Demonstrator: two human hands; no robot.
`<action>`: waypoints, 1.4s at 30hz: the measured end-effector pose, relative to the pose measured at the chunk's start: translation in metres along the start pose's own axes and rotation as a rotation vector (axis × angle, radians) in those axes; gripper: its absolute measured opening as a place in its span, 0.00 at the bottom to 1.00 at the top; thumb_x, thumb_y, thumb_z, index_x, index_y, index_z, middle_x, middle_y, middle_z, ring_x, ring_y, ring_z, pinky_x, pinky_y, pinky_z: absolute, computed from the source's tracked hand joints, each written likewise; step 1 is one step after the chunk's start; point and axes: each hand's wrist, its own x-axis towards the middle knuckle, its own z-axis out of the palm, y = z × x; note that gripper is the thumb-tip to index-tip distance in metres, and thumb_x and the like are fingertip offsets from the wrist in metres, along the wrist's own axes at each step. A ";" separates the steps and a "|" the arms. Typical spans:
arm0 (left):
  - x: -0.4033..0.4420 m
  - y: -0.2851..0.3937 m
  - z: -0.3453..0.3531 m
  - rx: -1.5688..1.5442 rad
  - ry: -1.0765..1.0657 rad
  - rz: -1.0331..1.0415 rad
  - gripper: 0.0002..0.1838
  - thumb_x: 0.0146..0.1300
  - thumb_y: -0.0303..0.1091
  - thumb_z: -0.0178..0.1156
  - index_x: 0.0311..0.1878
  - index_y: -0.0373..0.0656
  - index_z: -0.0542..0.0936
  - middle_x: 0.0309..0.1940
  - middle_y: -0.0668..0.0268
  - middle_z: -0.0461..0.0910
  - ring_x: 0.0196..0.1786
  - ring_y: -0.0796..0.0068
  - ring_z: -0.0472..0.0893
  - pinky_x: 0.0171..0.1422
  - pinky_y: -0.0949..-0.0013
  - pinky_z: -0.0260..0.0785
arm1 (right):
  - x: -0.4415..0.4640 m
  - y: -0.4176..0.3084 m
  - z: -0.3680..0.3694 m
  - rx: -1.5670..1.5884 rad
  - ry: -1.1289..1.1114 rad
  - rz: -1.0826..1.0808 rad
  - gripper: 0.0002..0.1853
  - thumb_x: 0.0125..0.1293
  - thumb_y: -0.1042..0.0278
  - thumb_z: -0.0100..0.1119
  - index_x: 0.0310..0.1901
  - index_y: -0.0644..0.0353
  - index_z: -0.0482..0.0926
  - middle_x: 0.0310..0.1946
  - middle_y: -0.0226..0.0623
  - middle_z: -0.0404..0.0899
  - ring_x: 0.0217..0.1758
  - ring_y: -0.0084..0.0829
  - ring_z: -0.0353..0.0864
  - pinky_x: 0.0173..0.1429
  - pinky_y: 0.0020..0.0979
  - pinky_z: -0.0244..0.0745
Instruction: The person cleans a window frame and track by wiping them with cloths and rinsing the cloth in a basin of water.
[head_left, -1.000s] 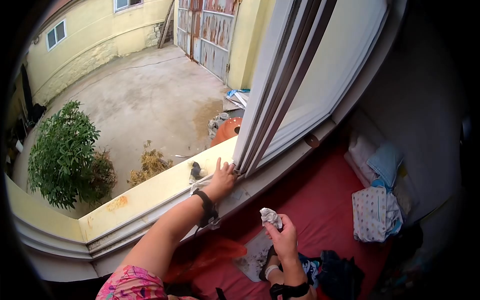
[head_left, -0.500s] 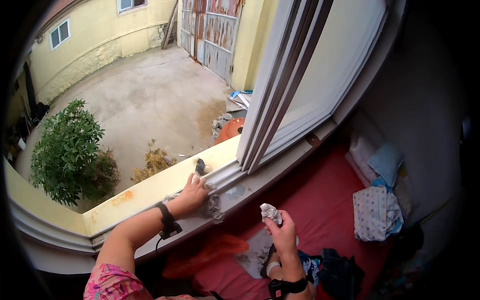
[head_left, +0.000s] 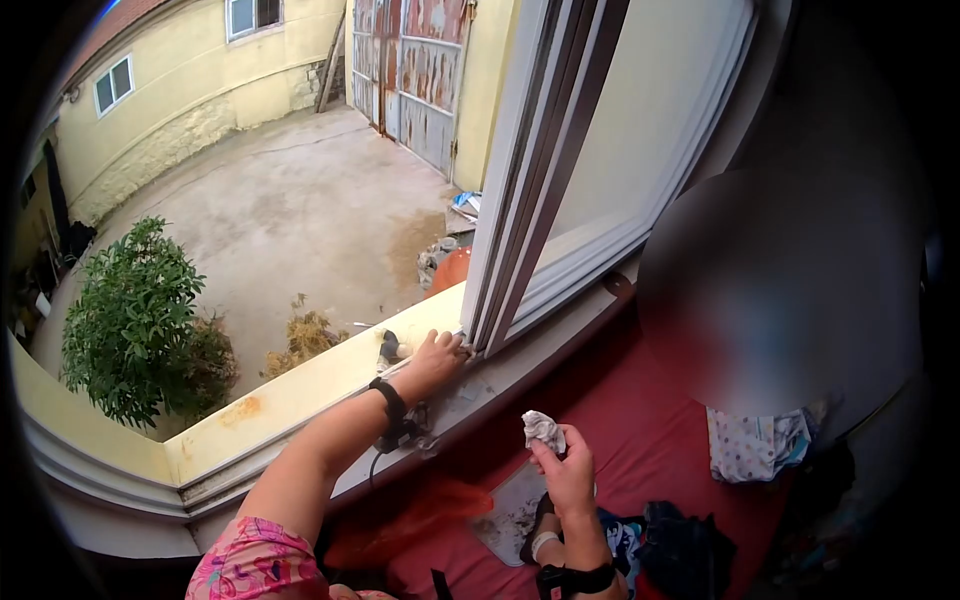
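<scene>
My left hand [head_left: 436, 362] reaches to the window track [head_left: 330, 408], at the foot of the sliding window frame [head_left: 497, 200]. Its fingers are bent and pressed into that corner, and a small greyish bit at the fingertips is too small to make out. Beside it on the yellow outer ledge [head_left: 240, 411] lies a small dark and whitish object [head_left: 389, 347]. Grey crumpled material [head_left: 424, 440] sits on the inner sill below my left wrist, partly hidden by it. My right hand [head_left: 568, 475] is raised over the red bedding, pinching a crumpled whitish wad [head_left: 543, 430] like tissue or cloth.
Red bedding [head_left: 640, 400] lies below the sill, with an orange-red plastic bag [head_left: 410, 520], a stained pale sheet [head_left: 508, 515] and dark clothes [head_left: 685, 545]. Folded patterned fabric [head_left: 755, 445] is at the right. Outside are a leafy bush [head_left: 135, 320] and a concrete yard [head_left: 280, 210].
My left hand has moved right along the track, from beside the dark and whitish object to the window frame's foot. My right hand stays almost in place with the wad.
</scene>
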 end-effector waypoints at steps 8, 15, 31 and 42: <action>0.001 0.033 0.008 -0.156 0.079 -0.418 0.11 0.55 0.35 0.50 0.30 0.44 0.82 0.38 0.56 0.71 0.48 0.58 0.68 0.66 0.35 0.42 | 0.006 -0.006 0.011 0.055 0.012 0.025 0.09 0.59 0.71 0.61 0.39 0.64 0.75 0.26 0.28 0.78 0.26 0.16 0.75 0.30 0.21 0.70; -0.079 0.034 -0.006 -0.119 0.123 -0.456 0.09 0.52 0.33 0.54 0.33 0.45 0.82 0.39 0.55 0.70 0.50 0.55 0.67 0.66 0.41 0.45 | 0.007 0.001 0.021 0.004 -0.017 0.037 0.10 0.59 0.70 0.62 0.40 0.63 0.76 0.28 0.29 0.79 0.26 0.17 0.76 0.29 0.21 0.70; -0.257 0.029 -0.075 -0.066 -0.116 -0.662 0.15 0.55 0.32 0.53 0.44 0.58 0.83 0.39 0.58 0.70 0.49 0.60 0.68 0.61 0.51 0.50 | 0.004 0.015 0.043 -0.008 -0.112 0.040 0.07 0.60 0.73 0.59 0.39 0.62 0.75 0.28 0.29 0.78 0.25 0.17 0.73 0.26 0.19 0.67; -0.283 -0.021 -0.120 -0.466 -0.086 -0.749 0.14 0.50 0.26 0.54 0.37 0.52 0.85 0.32 0.58 0.75 0.41 0.56 0.74 0.45 0.59 0.66 | -0.004 0.011 0.045 0.006 -0.138 0.016 0.07 0.60 0.74 0.58 0.40 0.62 0.74 0.28 0.29 0.78 0.25 0.17 0.73 0.26 0.19 0.67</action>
